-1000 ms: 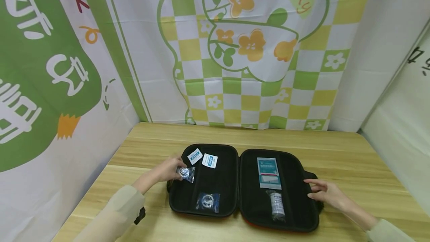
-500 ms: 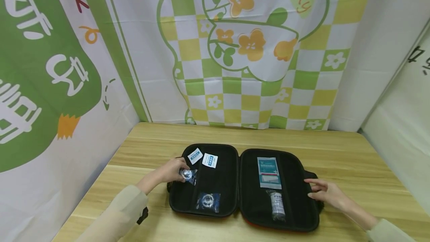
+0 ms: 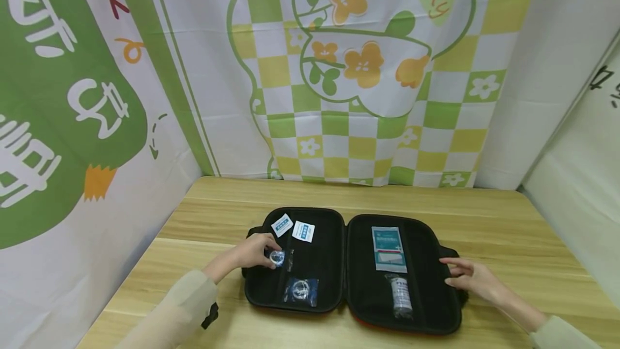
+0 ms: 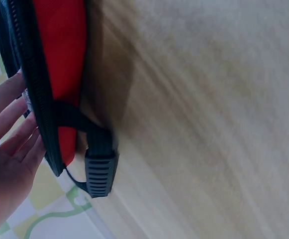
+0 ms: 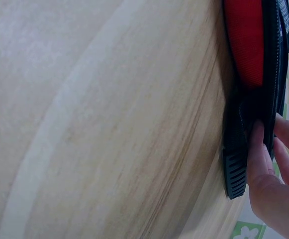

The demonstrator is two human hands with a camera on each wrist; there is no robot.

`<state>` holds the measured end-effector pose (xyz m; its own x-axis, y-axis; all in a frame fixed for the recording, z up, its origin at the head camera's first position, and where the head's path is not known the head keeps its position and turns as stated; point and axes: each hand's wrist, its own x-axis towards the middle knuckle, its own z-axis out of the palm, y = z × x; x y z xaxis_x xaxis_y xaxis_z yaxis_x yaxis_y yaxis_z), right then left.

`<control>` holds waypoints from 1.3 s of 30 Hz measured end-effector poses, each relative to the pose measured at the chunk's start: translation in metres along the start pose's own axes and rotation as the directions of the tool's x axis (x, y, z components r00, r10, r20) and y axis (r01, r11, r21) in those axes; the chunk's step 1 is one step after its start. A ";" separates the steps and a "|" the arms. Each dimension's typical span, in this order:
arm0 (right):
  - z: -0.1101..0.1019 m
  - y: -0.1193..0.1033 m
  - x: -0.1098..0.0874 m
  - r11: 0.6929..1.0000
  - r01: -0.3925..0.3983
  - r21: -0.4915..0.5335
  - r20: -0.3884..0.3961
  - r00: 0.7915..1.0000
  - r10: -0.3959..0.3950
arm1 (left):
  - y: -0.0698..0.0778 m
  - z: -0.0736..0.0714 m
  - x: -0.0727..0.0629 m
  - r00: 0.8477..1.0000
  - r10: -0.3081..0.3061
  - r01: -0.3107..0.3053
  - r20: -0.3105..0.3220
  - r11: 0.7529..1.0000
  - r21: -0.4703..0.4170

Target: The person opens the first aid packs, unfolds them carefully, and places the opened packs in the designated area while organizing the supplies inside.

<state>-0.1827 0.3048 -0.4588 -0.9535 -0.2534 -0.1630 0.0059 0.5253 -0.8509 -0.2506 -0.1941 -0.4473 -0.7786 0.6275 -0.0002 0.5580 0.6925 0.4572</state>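
A black-lined zip case [image 3: 319,263] with a red outside [image 5: 244,42] lies opened flat, its two halves side by side. My left hand [image 3: 256,251] reaches over the left half and pinches a small clear-wrapped packet [image 3: 277,258] with a round white-and-blue face. A similar packet [image 3: 301,290] lies lower in that half, below two small white sachets [image 3: 303,231]. At the right edge of the case, my right hand [image 3: 467,274] grips the rim, thumb on the outer side by the strap and fingers over the top.
In the right half lie a teal-and-white flat packet [image 3: 389,249] and a wrapped white roll [image 3: 400,296]. Strap handles with ridged grips [image 4: 99,172] stick out at the outer sides. The wooden table [image 3: 232,198] meets printed curtains [image 3: 358,149] at the back.
My left hand has moved a little to the right and inward over the left half, carrying the pinched packet along. The right hand stays at the case's rim.
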 end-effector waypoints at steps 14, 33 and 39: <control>0.001 0.002 0.001 1.000 -0.005 -0.023 -0.012 1.000 0.005 | 0.002 0.021 0.007 0.996 -0.058 0.046 -0.072 0.984 -0.171; 0.000 0.001 0.000 0.999 0.043 -0.015 -0.013 0.999 -0.043 | -0.002 0.019 0.002 0.992 -0.113 0.090 -0.048 0.936 -0.341; 0.001 0.000 0.000 1.000 0.010 -0.022 -0.027 1.000 -0.011 | -0.002 0.015 -0.003 0.986 -0.116 0.069 -0.120 0.939 -0.338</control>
<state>-0.1822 0.3043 -0.4591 -0.9613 -0.2370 -0.1402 -0.0106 0.5404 -0.8413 -0.2449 -0.1917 -0.4616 -0.8671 0.4953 0.0538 0.3727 0.5732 0.7298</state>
